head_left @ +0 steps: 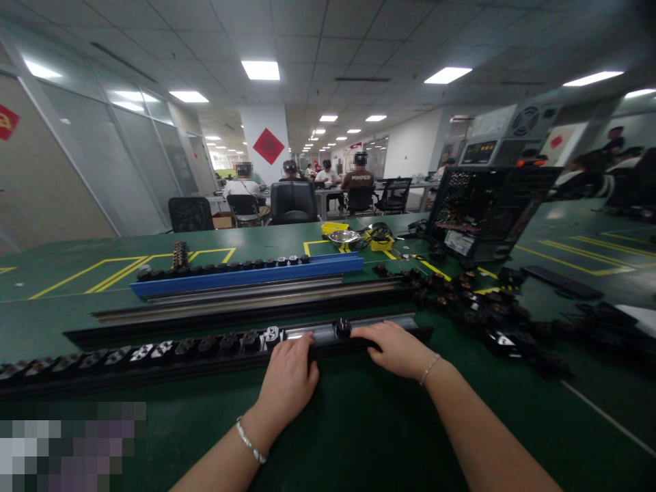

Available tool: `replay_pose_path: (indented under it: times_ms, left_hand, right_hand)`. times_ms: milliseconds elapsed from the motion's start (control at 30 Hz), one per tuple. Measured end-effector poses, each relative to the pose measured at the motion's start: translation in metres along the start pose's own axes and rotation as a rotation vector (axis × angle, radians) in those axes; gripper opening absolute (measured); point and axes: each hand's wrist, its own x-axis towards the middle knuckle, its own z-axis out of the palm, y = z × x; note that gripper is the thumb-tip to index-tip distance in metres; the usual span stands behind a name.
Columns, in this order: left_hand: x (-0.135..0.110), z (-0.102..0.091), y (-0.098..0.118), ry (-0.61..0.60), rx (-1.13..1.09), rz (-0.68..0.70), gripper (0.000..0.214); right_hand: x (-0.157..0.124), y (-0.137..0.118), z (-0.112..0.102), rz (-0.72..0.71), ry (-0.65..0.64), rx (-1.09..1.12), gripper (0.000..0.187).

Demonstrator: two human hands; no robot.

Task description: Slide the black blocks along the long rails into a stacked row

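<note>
A long black rail (154, 365) lies across the green table (359, 424) in front of me, with several small black socket modules (205, 345) seated in its left part. My left hand (288, 379) rests on the rail's near edge, fingers curled over it beside the last seated module (271, 335). My right hand (397, 348) lies on the rail further right, fingers bent onto it next to a lone black module (343, 327). Between my hands the rail's silver channel (320, 333) shows bare.
Behind lie more rails: a black and silver one (246, 301) and a blue one (246, 273) carrying modules. A heap of loose black modules (476, 307) spreads at right, before an open computer case (486, 212). A metal bowl (343, 237), chairs and seated people are farther back.
</note>
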Motion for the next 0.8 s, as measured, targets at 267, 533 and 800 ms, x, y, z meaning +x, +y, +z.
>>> replay_pose_path:
  times_ms: [267,533,800]
  left_hand:
    - [0.0010,-0.0005,0.0006,-0.017,0.000,-0.005,0.037]
    - [0.0003,0.0008,-0.0005,-0.003,0.013,0.001,0.036]
    - [-0.0002,0.0005,-0.0005,-0.003,0.003,-0.002,0.037]
  right_hand:
    - [-0.0018,0.0028,-0.0009,0.005,0.006,0.009,0.052]
    - [-0.0029,0.0079,-0.0002,0.015,0.009,0.018,0.053]
    - [-0.0039,0.0053,-0.0037,0.023,-0.006,0.022,0.053]
